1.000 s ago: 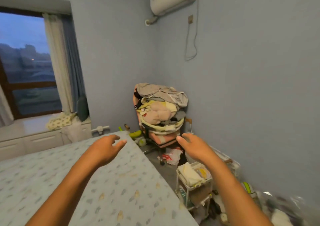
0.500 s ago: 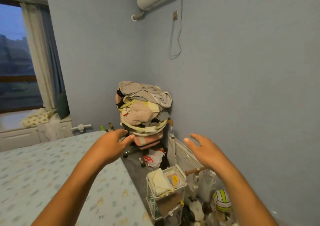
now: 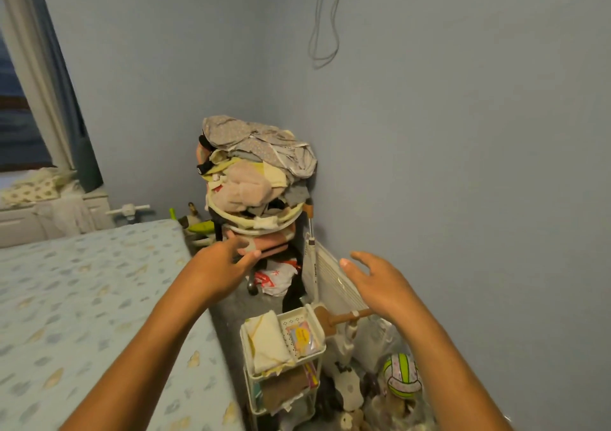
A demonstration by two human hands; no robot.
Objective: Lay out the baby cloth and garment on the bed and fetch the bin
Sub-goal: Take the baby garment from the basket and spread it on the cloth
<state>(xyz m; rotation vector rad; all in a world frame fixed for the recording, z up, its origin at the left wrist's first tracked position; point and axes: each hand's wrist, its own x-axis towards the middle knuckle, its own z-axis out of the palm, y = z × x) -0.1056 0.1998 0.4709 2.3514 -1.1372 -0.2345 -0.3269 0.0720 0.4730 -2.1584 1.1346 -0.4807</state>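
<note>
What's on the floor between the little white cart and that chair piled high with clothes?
In the head view, a crumpled white and red plastic bag and something dark beside it lie between the white cart and the heaped chair.

Legible text: none confirmed. White pole leaning by the wall heater carries small dark lettering along its length, too small to read. Plastic bag on the floor shows red print, illegible; the packet in the cart's top tray has a yellow label, characters unresolved.
</note>
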